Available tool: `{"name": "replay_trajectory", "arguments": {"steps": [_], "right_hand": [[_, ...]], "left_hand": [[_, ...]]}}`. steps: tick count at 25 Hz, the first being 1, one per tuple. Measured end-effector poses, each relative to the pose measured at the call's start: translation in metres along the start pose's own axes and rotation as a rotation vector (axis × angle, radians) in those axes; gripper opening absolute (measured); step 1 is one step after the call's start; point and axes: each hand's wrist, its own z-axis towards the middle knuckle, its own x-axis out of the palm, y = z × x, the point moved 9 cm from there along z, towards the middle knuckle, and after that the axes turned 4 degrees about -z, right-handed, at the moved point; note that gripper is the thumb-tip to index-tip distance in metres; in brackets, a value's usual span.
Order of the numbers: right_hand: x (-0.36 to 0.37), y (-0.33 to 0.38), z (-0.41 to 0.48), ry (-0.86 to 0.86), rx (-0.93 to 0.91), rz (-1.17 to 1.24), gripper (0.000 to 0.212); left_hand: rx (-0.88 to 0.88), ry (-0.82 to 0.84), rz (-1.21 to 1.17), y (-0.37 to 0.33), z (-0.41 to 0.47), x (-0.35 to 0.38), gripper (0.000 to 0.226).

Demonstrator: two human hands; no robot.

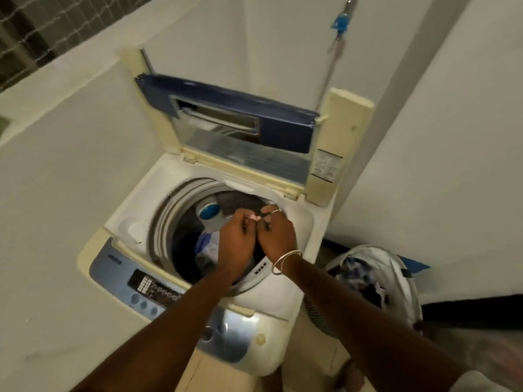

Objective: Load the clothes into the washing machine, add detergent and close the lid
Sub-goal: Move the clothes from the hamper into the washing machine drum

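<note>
A top-loading washing machine (285, 295) stands in a corner with its folded blue lid (277, 120) raised against the wall. Both my hands are over the drum opening (167, 222). My left hand (236, 239) and my right hand (276, 236) sit side by side, fingers curled, each gripping the edge of a dark garment (240, 203) that hangs into the drum. Blue and white clothes (208, 244) lie inside the drum below my hands. No detergent container is in view.
A white laundry basket (396, 267) holding several mixed clothes stands on the floor right of the machine. The control panel (152, 290) faces me at the front. White walls close in on the left, back and right. A tap with a blue fitting (341, 25) and hose hangs above.
</note>
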Motion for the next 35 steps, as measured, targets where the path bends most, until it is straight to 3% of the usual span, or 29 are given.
{"name": "replay_trajectory", "arguments": {"steps": [2, 6, 10, 14, 20, 25, 27, 30, 33, 35], "right_hand": [[-0.050, -0.015, -0.010, -0.164, -0.041, 0.011, 0.009], [-0.130, -0.083, -0.028, -0.382, 0.047, 0.078, 0.007], [-0.174, -0.165, -0.034, -0.435, 0.184, 0.094, 0.016], [-0.196, -0.248, -0.031, -0.433, 0.271, 0.093, 0.018], [-0.193, -0.381, -0.004, -0.285, 0.383, 0.005, 0.019], [-0.152, -0.507, 0.031, 0.004, 0.465, -0.160, 0.025], [-0.121, -0.566, 0.042, 0.177, 0.517, -0.190, 0.033], [-0.076, -0.632, 0.066, 0.380, 0.451, -0.366, 0.037], [-0.045, -0.668, 0.098, 0.399, 0.391, -0.427, 0.070], [-0.026, -0.680, 0.119, 0.422, 0.339, -0.409, 0.097]], "left_hand": [[0.106, -0.001, -0.039, -0.032, -0.005, 0.041, 0.005], [0.247, 0.095, -0.042, -0.083, -0.025, 0.128, 0.004], [0.280, 0.293, -0.005, -0.100, -0.042, 0.220, 0.008], [0.214, 0.379, 0.024, -0.077, -0.047, 0.307, 0.011], [0.103, 0.515, 0.084, -0.006, -0.050, 0.428, 0.013], [-0.140, 0.745, 0.312, 0.119, -0.068, 0.535, 0.018], [-0.243, 0.841, 0.416, 0.171, -0.082, 0.567, 0.037], [-0.345, 0.822, 0.565, 0.226, -0.084, 0.588, 0.079], [-0.302, 0.888, 0.713, 0.282, -0.083, 0.605, 0.111], [-0.271, 0.817, 0.718, 0.315, -0.080, 0.608, 0.129]]}}
